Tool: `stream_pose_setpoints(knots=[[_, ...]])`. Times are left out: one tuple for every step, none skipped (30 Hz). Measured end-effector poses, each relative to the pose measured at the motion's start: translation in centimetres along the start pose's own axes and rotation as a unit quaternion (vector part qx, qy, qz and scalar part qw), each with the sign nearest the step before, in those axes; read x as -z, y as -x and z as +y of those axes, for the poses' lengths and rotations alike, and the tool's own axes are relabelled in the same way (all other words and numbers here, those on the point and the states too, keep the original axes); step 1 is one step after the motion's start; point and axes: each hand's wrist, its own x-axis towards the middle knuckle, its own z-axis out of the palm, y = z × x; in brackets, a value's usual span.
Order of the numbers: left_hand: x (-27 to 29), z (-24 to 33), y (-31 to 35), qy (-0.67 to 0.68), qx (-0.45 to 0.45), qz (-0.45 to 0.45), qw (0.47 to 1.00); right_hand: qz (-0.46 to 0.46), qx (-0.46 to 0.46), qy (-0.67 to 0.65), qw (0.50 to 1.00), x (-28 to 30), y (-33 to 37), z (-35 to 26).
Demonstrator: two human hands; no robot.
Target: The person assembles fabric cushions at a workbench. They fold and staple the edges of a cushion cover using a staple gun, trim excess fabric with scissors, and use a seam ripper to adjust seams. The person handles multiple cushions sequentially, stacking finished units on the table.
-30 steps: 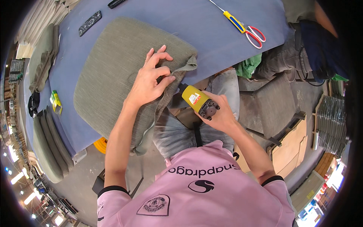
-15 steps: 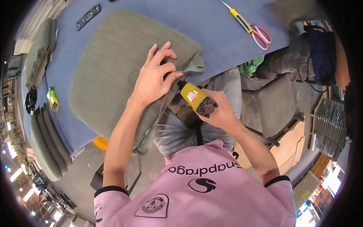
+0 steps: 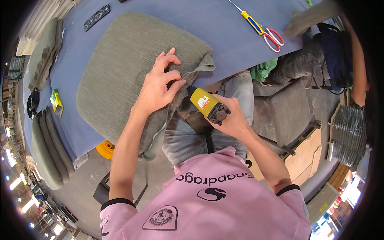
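Note:
A grey-green upholstered cushion lies on the blue-grey tabletop, its near right side hanging over the edge towards my lap. My left hand rests on it, thumb and forefinger pinched on the loose fabric edge, the other fingers bent over the top. In my right hand is a yellow staple gun with a black end cap. Its black nose points at the cushion's edge beside my left thumb; whether it touches the fabric is hidden.
Red-handled scissors and a yellow-handled screwdriver lie at the far right of the table. A black phone-like object is far left. Stacked cushions line the left side. Another person's arm shows at right, near a seat.
My left hand has shifted slightly down and left along the cushion's edge. The staple gun stays almost in place beside it. At far right, the other person's arm and a grey-brown piece have moved into view.

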Motion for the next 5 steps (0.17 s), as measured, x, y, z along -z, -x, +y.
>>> stream_pose_setpoints(knots=[[-0.1, 0.08, -0.04, 0.002, 0.004, 0.002, 1.0, -0.017, -0.025, -0.009, 1.0, 0.41, -0.29, -0.59], [-0.11, 0.07, -0.07, 0.003, 0.009, 0.004, 1.0, -0.021, -0.029, -0.015, 0.999, 0.41, -0.44, -0.71], [-0.09, -0.06, -0.09, 0.002, 0.011, 0.002, 1.0, -0.025, -0.031, -0.02, 0.999, 0.44, -0.65, -0.85], [-0.16, -0.21, -0.04, 0.003, 0.015, -0.001, 1.0, -0.018, -0.013, -0.022, 1.0, 0.36, -0.6, -0.68], [-0.21, -0.39, 0.03, 0.004, 0.018, -0.004, 1.0, -0.021, -0.015, -0.023, 0.999, 0.22, -0.76, -0.59]])
